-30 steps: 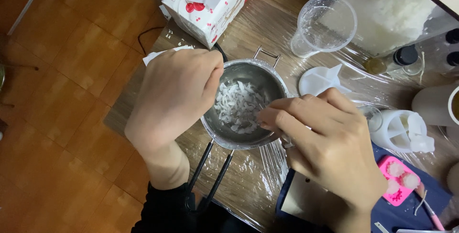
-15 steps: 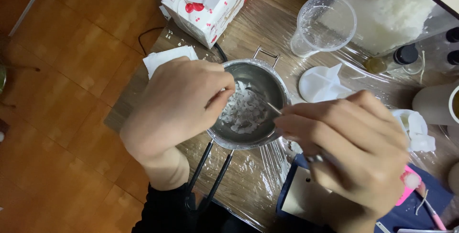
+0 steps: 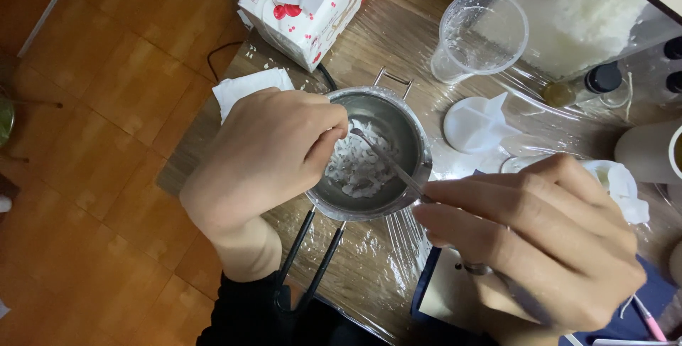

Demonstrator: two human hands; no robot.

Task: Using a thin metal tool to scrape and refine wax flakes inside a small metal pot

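Your right hand (image 3: 526,239) pinched a thin metal stick (image 3: 387,163). It slanted up and to the left, from your fingers into the small steel pot (image 3: 373,150), so the tip sat among the white flakes (image 3: 355,165). Your left hand (image 3: 266,158) was curled at the pot's left rim, closer to the flakes. Whether it held anything, I could not tell. The flakes looked thin, dry and piled in the bottom.

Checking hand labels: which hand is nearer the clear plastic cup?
Right. The right hand is below the cup, holding a thin metal tool that reaches into the pot. The left hand is farther, across the pot.
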